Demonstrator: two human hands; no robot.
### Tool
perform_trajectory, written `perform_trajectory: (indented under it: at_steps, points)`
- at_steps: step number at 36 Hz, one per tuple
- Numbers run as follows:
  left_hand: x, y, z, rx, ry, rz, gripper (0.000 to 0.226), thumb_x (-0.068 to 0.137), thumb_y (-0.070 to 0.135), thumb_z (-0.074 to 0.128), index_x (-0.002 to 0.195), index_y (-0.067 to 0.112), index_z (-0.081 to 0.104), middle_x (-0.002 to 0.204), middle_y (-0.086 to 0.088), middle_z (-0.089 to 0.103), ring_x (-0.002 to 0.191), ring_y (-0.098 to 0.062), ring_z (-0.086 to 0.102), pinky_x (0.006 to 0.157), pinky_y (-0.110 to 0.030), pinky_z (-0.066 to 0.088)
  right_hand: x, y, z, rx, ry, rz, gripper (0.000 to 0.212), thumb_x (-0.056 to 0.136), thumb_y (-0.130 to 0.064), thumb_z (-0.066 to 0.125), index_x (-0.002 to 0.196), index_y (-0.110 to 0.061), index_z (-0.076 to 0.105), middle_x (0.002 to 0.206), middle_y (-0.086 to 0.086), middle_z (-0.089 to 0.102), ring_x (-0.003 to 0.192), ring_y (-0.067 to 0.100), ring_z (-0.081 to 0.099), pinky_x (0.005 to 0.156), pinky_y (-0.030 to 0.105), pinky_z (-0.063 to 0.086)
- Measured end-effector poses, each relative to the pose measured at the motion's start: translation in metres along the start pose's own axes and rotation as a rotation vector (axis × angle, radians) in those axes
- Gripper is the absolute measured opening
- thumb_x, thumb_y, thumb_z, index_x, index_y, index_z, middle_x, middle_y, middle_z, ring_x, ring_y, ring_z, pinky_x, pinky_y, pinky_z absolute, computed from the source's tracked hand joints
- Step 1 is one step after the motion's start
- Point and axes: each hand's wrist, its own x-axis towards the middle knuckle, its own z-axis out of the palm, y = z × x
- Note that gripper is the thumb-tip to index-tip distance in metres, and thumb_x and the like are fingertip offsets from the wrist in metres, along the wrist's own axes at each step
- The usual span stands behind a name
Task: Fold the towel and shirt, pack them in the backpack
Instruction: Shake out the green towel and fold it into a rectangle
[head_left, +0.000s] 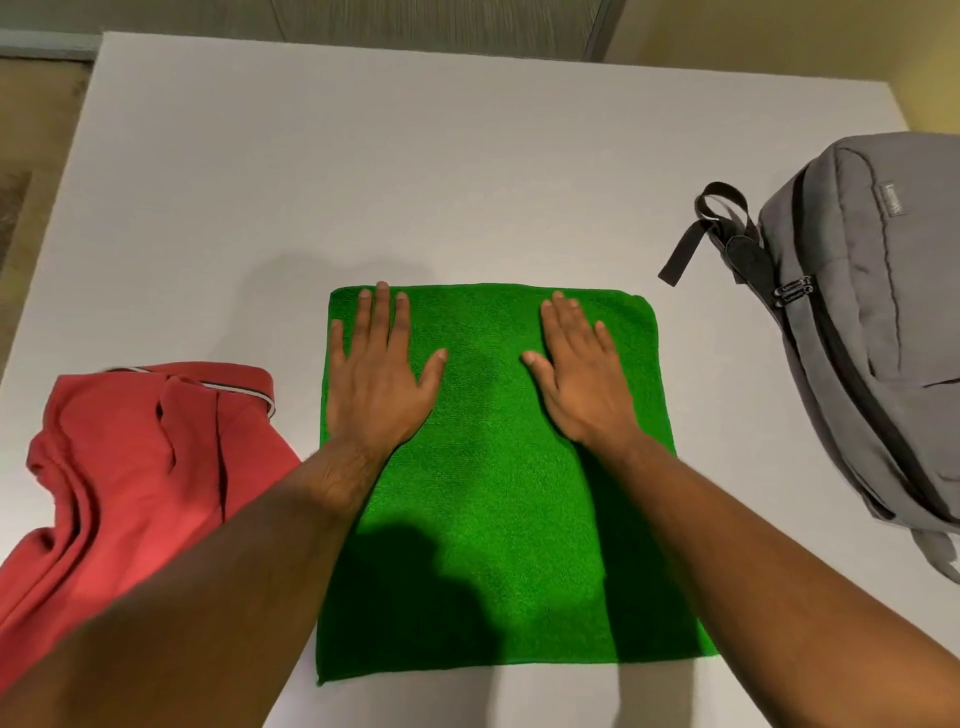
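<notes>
Head view: green microfibre towel lies flat on the white table, directly under both hands, roughly square, slightly longer toward the person than across. Left hand is pressed flat on the far-left part, fingers straight and spread, tips at the far edge; right hand is flat on the far-right part, fingers straight, tips just short of the far edge. Neither hand grips anything. Both are equally near the far hem, so a fold toward the near edge looks like a two-hand job, far corners first. Towel looks smooth, plush, no visible wrinkles, not yet folded as far as I can tell. Red polo shirt lies crumpled just left of the towel, under the left forearm. Grey backpack lies well to the right, zipper looks closed.
</notes>
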Motion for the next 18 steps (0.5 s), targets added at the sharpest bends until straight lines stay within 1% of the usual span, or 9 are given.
perform_trajectory:
  at_steps: [3,7,11,14,18]
  points:
    - [0.0,0.0,0.001,0.0,-0.001,0.004,0.082,0.101,0.067,0.018,0.164,0.015,0.009,0.172,-0.005,-0.001,0.159,-0.02,-0.003,0.127,-0.054,0.008,0.0,0.017,-0.004,-0.017,0.022,0.087,0.071,0.108,-0.06,0.013,0.166,-0.021,0.002,0.173,-0.002,-0.004,0.159,0.013,-0.007,0.129,0.043,0.0]
    - [0.0,0.0,0.001,-0.003,-0.004,0.006,0.082,0.101,0.067,0.018,0.164,0.015,0.009,0.172,-0.005,-0.002,0.158,-0.02,-0.003,0.127,-0.054,0.008,-0.001,0.034,-0.008,-0.026,0.062,0.179,0.071,0.109,-0.059,0.016,0.166,-0.019,0.005,0.174,-0.001,-0.002,0.16,0.015,-0.003,0.129,0.044,0.003]
    - [0.0,-0.001,0.001,-0.012,0.0,0.009,0.082,0.101,0.067,0.019,0.164,0.015,0.009,0.172,-0.005,-0.002,0.158,-0.02,-0.003,0.127,-0.054,0.008,-0.001,0.038,-0.007,-0.026,0.088,0.238,0.073,0.108,-0.06,0.014,0.166,-0.017,0.007,0.174,0.0,0.0,0.16,0.015,-0.003,0.129,0.043,0.002]
    - [0.001,-0.001,0.001,-0.021,0.004,0.008,0.082,0.101,0.067,0.02,0.164,0.015,0.009,0.172,-0.005,-0.003,0.158,-0.019,-0.004,0.127,-0.053,0.007,0.0,0.039,-0.007,-0.004,0.109,0.297,0.074,0.107,-0.062,0.013,0.166,-0.016,0.008,0.174,-0.001,0.001,0.16,0.014,-0.003,0.129,0.046,0.003]
    - [0.001,-0.002,0.001,-0.062,0.003,0.012,0.082,0.102,0.066,0.022,0.164,0.014,0.01,0.172,-0.004,-0.002,0.158,-0.018,-0.004,0.127,-0.052,0.004,0.004,0.038,-0.009,0.028,0.118,0.355,0.073,0.108,-0.059,0.014,0.166,-0.016,0.01,0.174,-0.001,0.001,0.16,0.014,-0.002,0.129,0.048,0.003]
